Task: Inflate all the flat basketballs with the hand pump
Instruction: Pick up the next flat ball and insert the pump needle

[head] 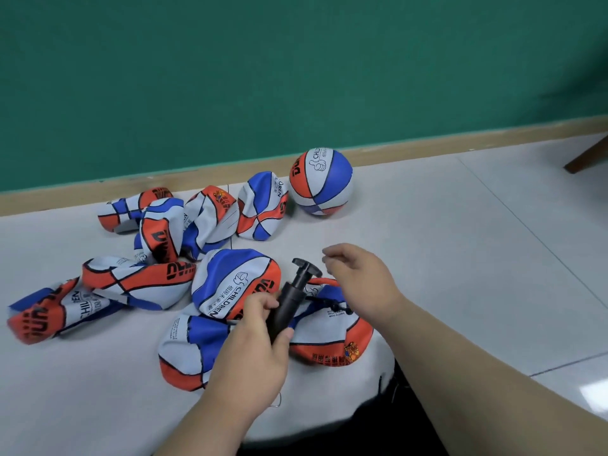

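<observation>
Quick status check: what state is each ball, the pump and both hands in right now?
Round basketball, inflated, resting on the floor.
Flat basketballs, deflated, crumpled in a pile.
Nearest flat basketball, deflated, close to the pump.
Hand pump, plunger partly drawn out.
Left hand, grips the pump.
Right hand, holds nothing, fingers relaxed, clear of the pump.
</observation>
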